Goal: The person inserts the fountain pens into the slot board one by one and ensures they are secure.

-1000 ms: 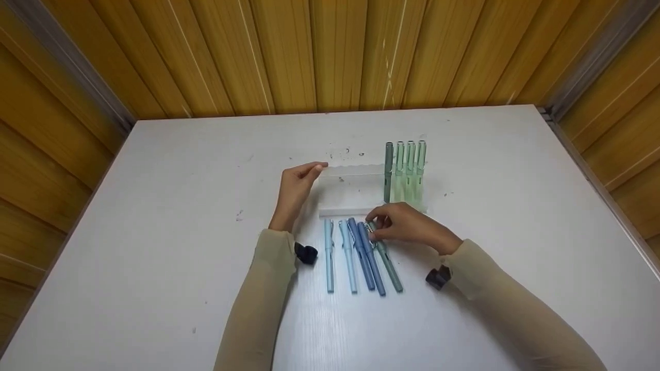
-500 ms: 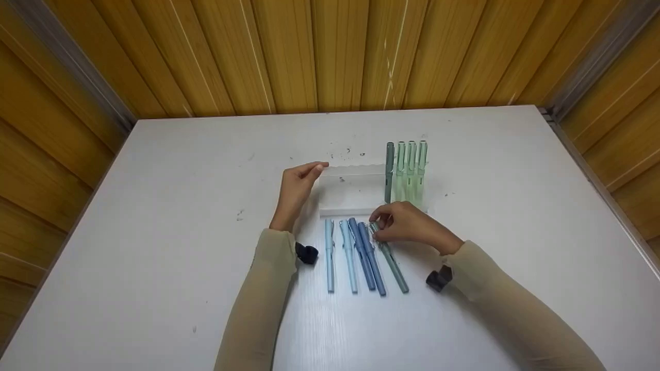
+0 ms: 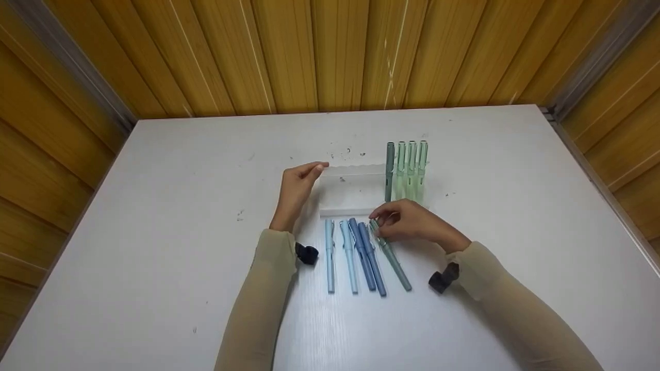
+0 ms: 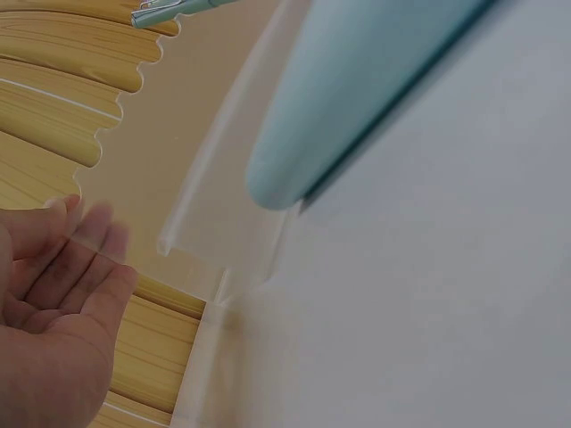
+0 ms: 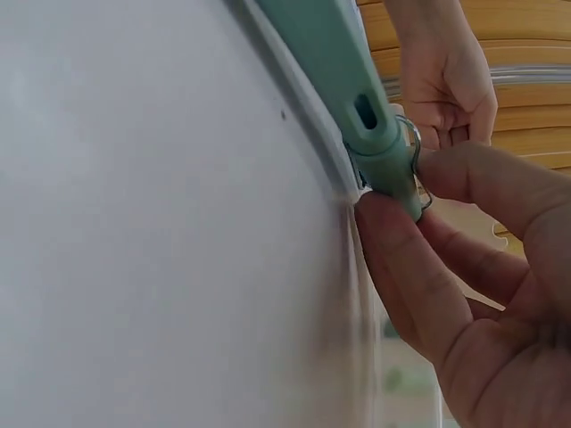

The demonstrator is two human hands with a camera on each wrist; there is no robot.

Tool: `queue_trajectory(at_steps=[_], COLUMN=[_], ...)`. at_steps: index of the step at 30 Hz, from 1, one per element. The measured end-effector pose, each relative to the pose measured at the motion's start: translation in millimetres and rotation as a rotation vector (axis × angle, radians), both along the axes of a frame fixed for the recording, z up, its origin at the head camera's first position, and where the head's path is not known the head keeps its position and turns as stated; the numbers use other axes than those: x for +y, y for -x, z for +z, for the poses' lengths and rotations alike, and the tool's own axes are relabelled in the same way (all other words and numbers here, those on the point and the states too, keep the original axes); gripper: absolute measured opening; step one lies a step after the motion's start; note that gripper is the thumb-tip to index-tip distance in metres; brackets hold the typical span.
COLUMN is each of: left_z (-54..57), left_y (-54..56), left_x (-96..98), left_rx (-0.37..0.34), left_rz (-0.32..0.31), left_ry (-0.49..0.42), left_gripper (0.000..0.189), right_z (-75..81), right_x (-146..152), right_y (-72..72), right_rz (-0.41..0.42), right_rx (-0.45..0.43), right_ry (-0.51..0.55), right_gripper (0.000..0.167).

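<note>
In the head view my left hand [image 3: 299,190] pinches the upper left corner of a clear pen stand [image 3: 348,211] between thumb and forefinger. The stand's scalloped edge shows in the left wrist view beside that hand [image 4: 67,303]. My right hand [image 3: 407,220] pinches the clip end of a dark green pen [image 3: 396,265], which slants toward me over the table. Close up in the right wrist view, thumb and fingertips sit on either side of the green pen's [image 5: 335,80] metal clip. One dark green pen [image 3: 390,170] and several light green pens [image 3: 412,159] stand upright in the stand's right side.
Left of the held pen lie two dark blue pens [image 3: 368,257] and two light blue pens [image 3: 330,257] on the white table [image 3: 154,232]. One light blue pen [image 4: 330,98] looms large in the left wrist view. Yellow slatted walls [image 3: 335,56] enclose the table.
The right hand has drawn the dark green pen slightly to the right, away from the blue pens, and its lower end has swung right. The left hand stays at the stand.
</note>
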State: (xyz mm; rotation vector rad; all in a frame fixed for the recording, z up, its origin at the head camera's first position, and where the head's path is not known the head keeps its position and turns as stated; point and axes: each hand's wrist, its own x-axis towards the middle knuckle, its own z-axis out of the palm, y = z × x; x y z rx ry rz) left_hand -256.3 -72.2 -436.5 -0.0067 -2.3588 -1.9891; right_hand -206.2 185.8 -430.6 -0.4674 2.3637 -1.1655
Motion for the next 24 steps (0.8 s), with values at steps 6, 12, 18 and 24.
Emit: queue_trajectory(at_steps=[6, 12, 18, 24], left_z=[-0.8, -0.5, 0.6, 0.4], left_y=[0.3, -0.6, -0.9, -0.3], left_x=[-0.2, 0.1, 0.3, 0.4], left_rx=[0.015, 0.008, 0.0, 0.001], left_rz=[-0.001, 0.009, 0.012, 0.01], left_ry=[-0.004, -0.014, -0.012, -0.008], left_gripper=[0.025, 0.024, 0.023, 0.023], right_z=[5.8, 9.3, 16.5, 21.9], right_x=[2.2, 3.7, 3.9, 4.7], right_y=[-1.3, -1.0, -1.0, -0.1], right_rz=[-0.011, -0.026, -0.063, -0.095], right_rx=[0.003, 0.023, 0.056, 0.097], right_ry=[0.067, 0.117, 0.114, 0.106], right_gripper=[0.04, 0.038, 0.039, 0.042])
